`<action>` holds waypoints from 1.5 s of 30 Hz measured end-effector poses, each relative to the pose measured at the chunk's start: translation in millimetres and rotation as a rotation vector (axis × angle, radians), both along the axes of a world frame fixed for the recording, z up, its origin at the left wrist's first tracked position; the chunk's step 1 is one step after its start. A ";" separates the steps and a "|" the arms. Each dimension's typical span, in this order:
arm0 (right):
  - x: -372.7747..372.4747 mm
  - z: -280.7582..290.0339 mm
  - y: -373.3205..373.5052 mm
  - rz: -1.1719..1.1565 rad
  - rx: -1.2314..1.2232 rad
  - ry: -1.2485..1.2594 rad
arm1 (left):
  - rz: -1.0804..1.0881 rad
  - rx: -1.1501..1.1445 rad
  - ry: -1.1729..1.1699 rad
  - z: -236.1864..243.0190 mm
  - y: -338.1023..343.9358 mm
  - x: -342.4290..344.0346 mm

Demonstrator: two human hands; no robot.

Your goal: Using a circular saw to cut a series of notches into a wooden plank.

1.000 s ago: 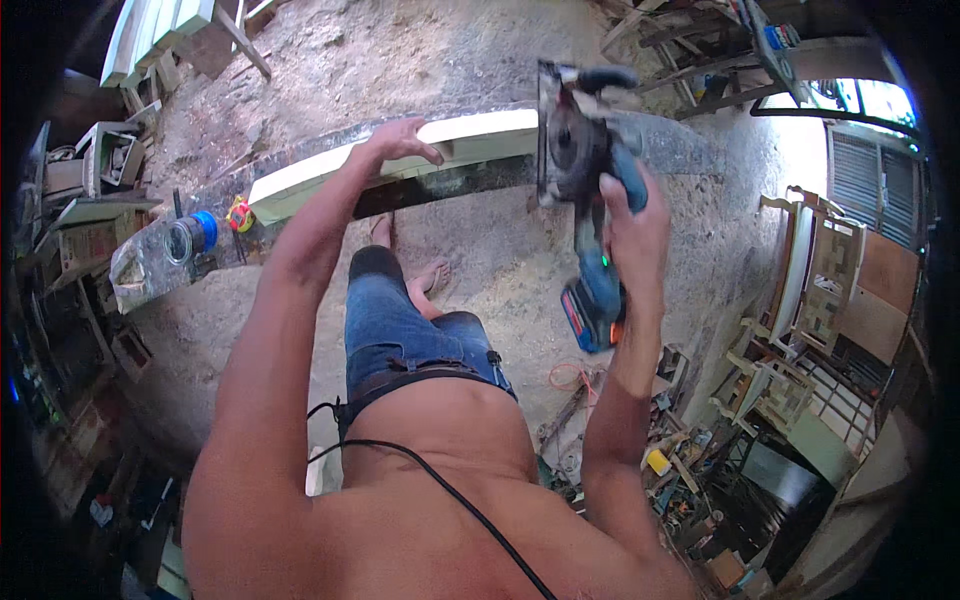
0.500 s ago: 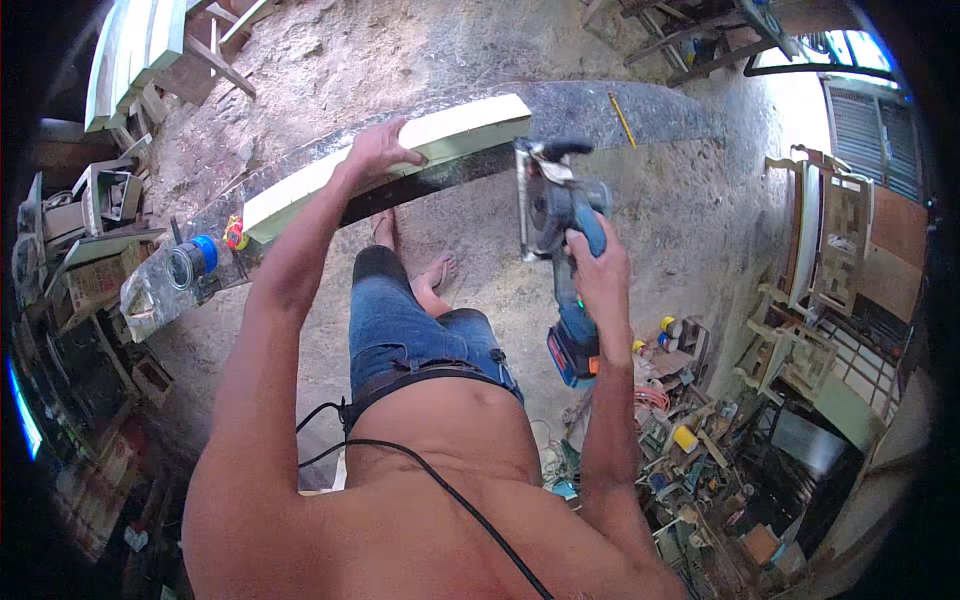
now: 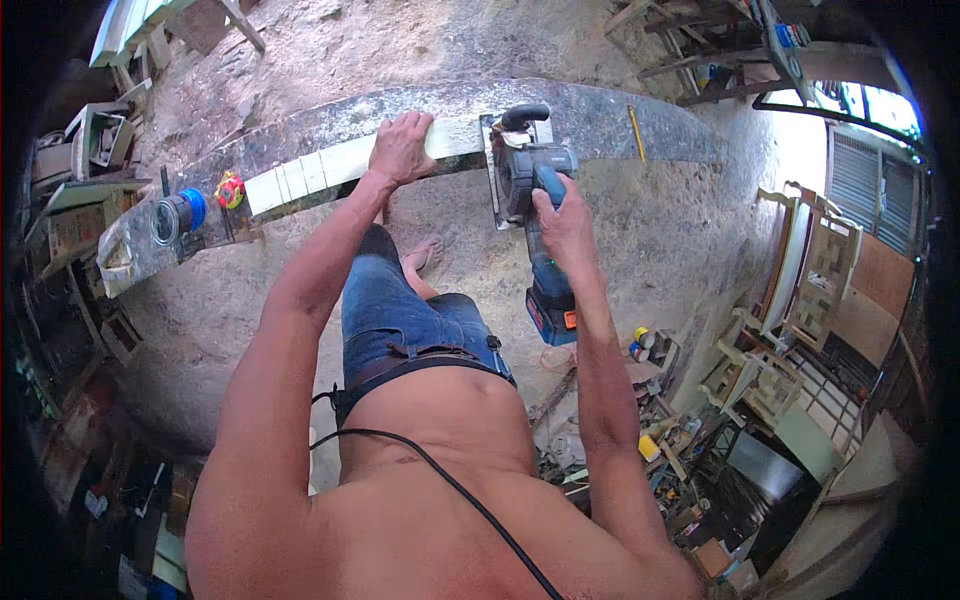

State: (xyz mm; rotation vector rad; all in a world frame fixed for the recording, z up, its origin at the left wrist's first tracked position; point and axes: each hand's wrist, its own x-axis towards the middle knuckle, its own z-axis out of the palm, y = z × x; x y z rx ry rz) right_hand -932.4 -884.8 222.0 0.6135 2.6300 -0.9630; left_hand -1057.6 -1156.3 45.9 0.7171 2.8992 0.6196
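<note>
A pale wooden board (image 3: 322, 172) lies along the dark worn bench (image 3: 680, 130), with several lines drawn across its left part. My left hand (image 3: 402, 150) holds the board down near its middle, fingers over the top and thumb by the near edge. Wrapped round the handle of a blue and black cordless circular saw (image 3: 540, 170) is my right hand (image 3: 567, 232). The saw's metal base rests at the board's right end, and its battery points toward me. Whether the blade touches wood is hidden.
A yellow pencil (image 3: 636, 133) lies right of the saw. On the bench's left end are a red and yellow tape measure (image 3: 230, 190) and a round container with a blue rim (image 3: 180, 216). Scrap and tools clutter the floor at lower right; wooden frames (image 3: 820, 265) lean at right.
The board has gone from tilted to lying flatter on the bench. The saw has moved left and away from me onto the board's right end. My left hand has shifted slightly right along it.
</note>
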 end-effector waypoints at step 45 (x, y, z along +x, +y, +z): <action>17.9 105.8 32.1 -0.248 -0.177 0.125 | -0.028 -0.005 -0.605 26.4 -12.8 -77.9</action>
